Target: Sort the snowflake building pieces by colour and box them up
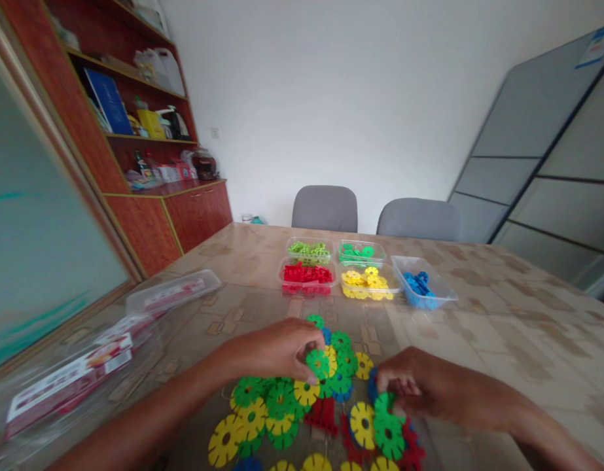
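One round, flat green plastic disc point(313, 366), its rim notched like petals, is pinched in the left hand point(288, 348); the right hand point(415, 381) grasps another green disc point(383, 405).

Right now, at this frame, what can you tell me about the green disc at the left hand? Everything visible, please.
The green disc is flat and round, its edge cut by notches into petal-like teeth. It looks like plastic. It stands tilted up, its face toward the camera, at the thumb and fingers of the left hand, above the loose pieces. A yellow disc shows right behind it; whether they are joined is unclear.
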Tool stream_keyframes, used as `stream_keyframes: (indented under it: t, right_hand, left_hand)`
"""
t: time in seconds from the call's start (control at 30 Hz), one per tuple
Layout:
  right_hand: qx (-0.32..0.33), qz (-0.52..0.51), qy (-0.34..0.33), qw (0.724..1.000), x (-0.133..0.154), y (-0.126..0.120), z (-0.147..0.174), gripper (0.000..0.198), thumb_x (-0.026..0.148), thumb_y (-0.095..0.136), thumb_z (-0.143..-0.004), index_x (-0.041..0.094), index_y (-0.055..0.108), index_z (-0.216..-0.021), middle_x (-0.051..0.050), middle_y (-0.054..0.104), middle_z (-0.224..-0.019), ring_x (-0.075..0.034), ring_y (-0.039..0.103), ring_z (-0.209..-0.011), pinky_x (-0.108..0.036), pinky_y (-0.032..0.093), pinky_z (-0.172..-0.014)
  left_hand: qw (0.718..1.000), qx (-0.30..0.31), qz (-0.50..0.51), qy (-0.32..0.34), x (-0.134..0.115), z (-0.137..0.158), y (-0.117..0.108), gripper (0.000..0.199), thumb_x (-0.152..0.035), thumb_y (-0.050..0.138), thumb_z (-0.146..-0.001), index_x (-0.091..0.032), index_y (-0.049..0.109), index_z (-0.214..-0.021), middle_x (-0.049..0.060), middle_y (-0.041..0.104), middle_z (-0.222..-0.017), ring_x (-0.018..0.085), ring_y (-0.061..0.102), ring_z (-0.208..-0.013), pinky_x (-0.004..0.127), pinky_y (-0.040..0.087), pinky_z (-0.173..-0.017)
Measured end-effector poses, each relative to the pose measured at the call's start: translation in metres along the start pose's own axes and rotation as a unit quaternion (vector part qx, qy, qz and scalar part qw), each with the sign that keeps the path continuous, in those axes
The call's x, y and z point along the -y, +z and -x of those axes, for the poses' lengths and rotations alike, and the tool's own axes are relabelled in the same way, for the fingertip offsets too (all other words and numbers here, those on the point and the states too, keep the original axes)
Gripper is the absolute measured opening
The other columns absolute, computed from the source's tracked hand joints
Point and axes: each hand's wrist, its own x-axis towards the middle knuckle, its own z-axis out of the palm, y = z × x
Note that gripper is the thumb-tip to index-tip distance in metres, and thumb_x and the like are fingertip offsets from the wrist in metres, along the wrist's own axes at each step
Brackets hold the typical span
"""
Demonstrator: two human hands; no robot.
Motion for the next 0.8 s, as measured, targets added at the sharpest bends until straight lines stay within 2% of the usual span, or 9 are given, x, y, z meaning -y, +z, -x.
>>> stream_keyframes:
  t: [0.1,0.2,0.37,0.5,0.57,0.67,0.8]
  right_hand:
    - [0.052,0.012,0.028,0.998,0.009,0.002,0.005,0.029,0.007,0.062,-0.068,0.020,0.066,-0.093,0.004,0.057,-0.071,-0.011,0.052,-0.064,-0.018,0.034,-0.053]
    - [0.039,0.035,0.067,0.996,0.010,0.008,0.003,0.030,0.008,0.067,-0.062,0.021,0.064,-0.088,0.005,0.059,-0.069,-0.011,0.053,-0.062,-0.019,0.031,-0.050]
    - [-0.020,0.100,0.082,0.991,0.005,0.017,0.003,0.028,0.015,0.073,-0.057,0.023,0.062,-0.083,0.002,0.063,-0.078,-0.015,0.053,-0.066,-0.022,0.028,-0.050]
    - [-0.027,0.113,0.096,0.989,0.006,0.018,0.004,0.025,0.015,0.071,-0.059,0.022,0.061,-0.081,0.001,0.063,-0.081,-0.017,0.053,-0.069,-0.023,0.030,-0.053]
    - [-0.032,0.106,0.096,0.989,0.008,0.017,0.004,0.023,0.012,0.069,-0.060,0.020,0.060,-0.080,0.000,0.062,-0.082,-0.017,0.053,-0.071,-0.024,0.032,-0.055]
    - [-0.037,0.063,0.064,0.995,0.007,0.014,0.002,0.022,0.006,0.064,-0.062,0.019,0.059,-0.079,0.001,0.061,-0.079,-0.015,0.055,-0.070,-0.022,0.034,-0.055]
    - [-0.047,-0.008,-0.004,0.999,-0.002,0.012,-0.004,0.015,0.009,0.060,-0.071,0.020,0.059,-0.081,0.004,0.057,-0.069,-0.012,0.054,-0.063,-0.020,0.035,-0.053]
  left_hand:
    - [0.995,0.096,-0.013,0.000,0.000,0.012,-0.013,0.037,-0.028,0.080,-0.067,-0.021,0.061,-0.099,-0.004,0.060,-0.079,0.014,0.056,-0.070,0.020,0.034,-0.056]
    - [0.990,0.126,-0.056,-0.003,-0.002,0.020,-0.016,0.043,-0.030,0.082,-0.062,-0.024,0.062,-0.100,-0.003,0.063,-0.083,0.014,0.056,-0.070,0.021,0.032,-0.055]
    - [0.987,0.116,-0.108,-0.014,-0.007,0.021,-0.008,0.046,-0.035,0.085,-0.057,-0.024,0.061,-0.095,-0.004,0.064,-0.083,0.014,0.056,-0.070,0.021,0.029,-0.054]
    - [0.986,0.076,-0.142,-0.046,-0.008,0.020,-0.002,0.040,-0.036,0.084,-0.060,-0.023,0.060,-0.090,-0.004,0.063,-0.081,0.016,0.055,-0.070,0.022,0.024,-0.051]
    - [0.982,0.075,-0.162,-0.061,-0.009,0.020,0.000,0.039,-0.035,0.085,-0.059,-0.022,0.062,-0.087,-0.003,0.062,-0.078,0.016,0.054,-0.068,0.023,0.022,-0.050]
    - [0.978,0.082,-0.177,-0.067,-0.010,0.020,-0.001,0.036,-0.033,0.085,-0.058,-0.023,0.065,-0.087,-0.002,0.062,-0.077,0.017,0.055,-0.068,0.023,0.022,-0.051]
    - [0.986,0.072,-0.143,-0.036,-0.006,0.024,-0.014,0.022,-0.027,0.079,-0.068,-0.024,0.067,-0.087,-0.002,0.063,-0.081,0.018,0.058,-0.077,0.022,0.032,-0.057]
